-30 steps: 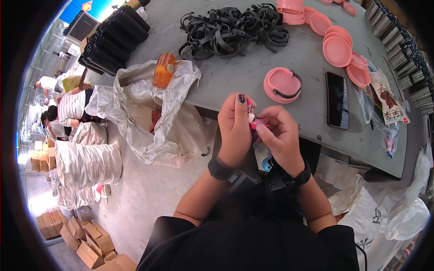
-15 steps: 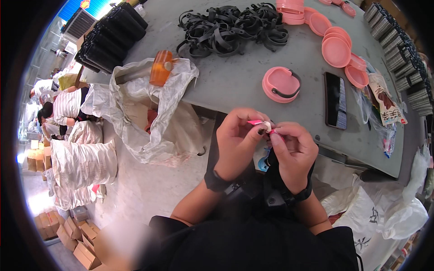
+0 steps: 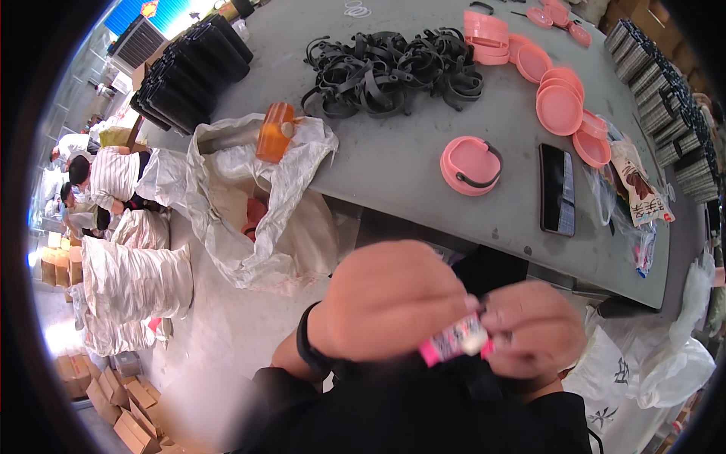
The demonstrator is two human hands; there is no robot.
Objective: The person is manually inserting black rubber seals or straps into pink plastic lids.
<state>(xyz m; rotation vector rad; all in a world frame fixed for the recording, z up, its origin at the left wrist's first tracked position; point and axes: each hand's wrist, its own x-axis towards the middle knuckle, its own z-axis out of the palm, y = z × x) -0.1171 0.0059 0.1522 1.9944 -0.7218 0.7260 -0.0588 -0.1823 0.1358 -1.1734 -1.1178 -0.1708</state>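
Small packet: a little pink-and-white wrapped piece, glossy and blurred, pinched between both hands close below the camera, in front of the table's near edge.
Left hand: left hand closed in a loose fist, back turned up, fingers curled onto the packet's left end; a dark band sits on the wrist.
Right hand: right hand closed too, fingertips gripping the packet's right end; both are out of focus.
Table: grey, smooth table with a curved near edge.
Pink case: round, matt pink case with a black strap across it, lying near the table's front.
Phone: flat black phone, just right of the pink case.
Lids: shallow round pink lids, stacked and overlapping further back.
Straps: tangled heap of black straps.
Bottle: orange translucent bottle lying on a crinkled white sack at the table's left edge.
Snack bag: printed snack bag, white and red, at the right.
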